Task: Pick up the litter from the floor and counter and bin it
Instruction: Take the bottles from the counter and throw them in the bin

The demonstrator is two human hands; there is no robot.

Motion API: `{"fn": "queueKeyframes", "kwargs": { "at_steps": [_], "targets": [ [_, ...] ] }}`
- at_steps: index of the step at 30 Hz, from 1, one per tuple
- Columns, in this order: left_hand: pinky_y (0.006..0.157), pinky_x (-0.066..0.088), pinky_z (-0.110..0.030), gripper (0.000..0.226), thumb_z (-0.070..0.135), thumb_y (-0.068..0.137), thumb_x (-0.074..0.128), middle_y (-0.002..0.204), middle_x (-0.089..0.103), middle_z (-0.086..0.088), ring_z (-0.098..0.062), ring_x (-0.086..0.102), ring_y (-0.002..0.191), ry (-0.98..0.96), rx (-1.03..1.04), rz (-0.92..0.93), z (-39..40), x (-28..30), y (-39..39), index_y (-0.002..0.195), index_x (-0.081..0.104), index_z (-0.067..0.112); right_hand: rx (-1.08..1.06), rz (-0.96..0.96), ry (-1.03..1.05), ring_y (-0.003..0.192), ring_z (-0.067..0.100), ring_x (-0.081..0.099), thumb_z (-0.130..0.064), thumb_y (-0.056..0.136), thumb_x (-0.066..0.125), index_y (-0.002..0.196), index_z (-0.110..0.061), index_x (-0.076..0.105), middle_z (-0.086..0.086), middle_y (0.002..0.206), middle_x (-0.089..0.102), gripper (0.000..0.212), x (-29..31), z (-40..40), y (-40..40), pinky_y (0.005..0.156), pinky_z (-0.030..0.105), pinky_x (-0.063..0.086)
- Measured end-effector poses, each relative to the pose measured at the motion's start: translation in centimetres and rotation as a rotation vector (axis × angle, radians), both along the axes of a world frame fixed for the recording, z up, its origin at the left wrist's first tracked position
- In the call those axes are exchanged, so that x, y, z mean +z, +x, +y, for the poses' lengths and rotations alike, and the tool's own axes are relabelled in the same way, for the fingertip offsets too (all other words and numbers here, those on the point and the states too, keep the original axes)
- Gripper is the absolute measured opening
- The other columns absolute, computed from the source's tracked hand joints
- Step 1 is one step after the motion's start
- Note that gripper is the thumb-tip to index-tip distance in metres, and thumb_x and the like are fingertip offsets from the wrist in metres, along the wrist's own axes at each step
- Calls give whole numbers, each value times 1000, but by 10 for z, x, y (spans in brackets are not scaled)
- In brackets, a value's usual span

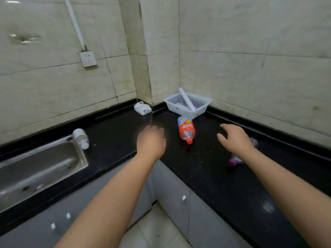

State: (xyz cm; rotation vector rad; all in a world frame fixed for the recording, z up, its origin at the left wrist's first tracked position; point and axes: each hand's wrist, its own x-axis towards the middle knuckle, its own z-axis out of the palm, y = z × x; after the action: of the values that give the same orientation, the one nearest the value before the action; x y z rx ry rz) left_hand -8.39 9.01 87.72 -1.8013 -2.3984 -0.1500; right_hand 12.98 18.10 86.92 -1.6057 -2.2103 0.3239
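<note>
Black worktop [206, 169] carries three bottles: red-labelled bottle [186, 129], clear bottle [81, 138] beside the sink [41, 169], perhaps a purple-capped bottle [236, 160]; label writing unreadable. Left hand [151, 140] and right hand [234, 138], fingers open, hold nothing

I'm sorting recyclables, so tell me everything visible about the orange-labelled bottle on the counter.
The orange-labelled bottle is clear plastic and looks empty. It has an orange-red screw cap and an orange wrap with white lettering, turning blue and yellow towards the base. It lies on its side on the black counter, cap towards the camera, base close to the white basket. Neither hand touches it.
</note>
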Motion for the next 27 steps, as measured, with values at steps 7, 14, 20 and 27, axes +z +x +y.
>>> {"fn": "queueKeyframes", "kwargs": {
  "at_steps": [7,14,20,27],
  "targets": [
    [108,36,-39,49,26,95,46,146,39,-9,-28,30,138,-146,-292,62,163,-58,-34,141,36,15,-361,-51,-173,128,35,43,-22,90,52,132,-5,44,19,139,47,46,-81,86,7,105,43,40],
    [115,25,-41,55,21,94,49,154,26,-11,-29,19,144,-395,-771,305,270,-121,-30,145,29,15,-708,-152,-395,121,37,44,-31,86,59,130,-12,46,18,134,41,49,-144,97,-6,97,43,46],
    [115,24,-44,55,14,94,48,151,28,-15,-31,24,140,-494,-1070,611,308,-159,-14,145,28,8,-832,-150,-364,113,34,47,-28,87,59,120,-8,47,17,123,41,40,-176,119,-18,83,41,51],
    [107,35,-39,43,13,93,52,140,42,-12,-29,33,132,-453,-1150,679,338,-147,7,134,41,6,-903,-83,-223,102,34,49,-4,86,53,109,0,50,20,118,43,24,-191,136,-10,68,34,44]
  ]
}}
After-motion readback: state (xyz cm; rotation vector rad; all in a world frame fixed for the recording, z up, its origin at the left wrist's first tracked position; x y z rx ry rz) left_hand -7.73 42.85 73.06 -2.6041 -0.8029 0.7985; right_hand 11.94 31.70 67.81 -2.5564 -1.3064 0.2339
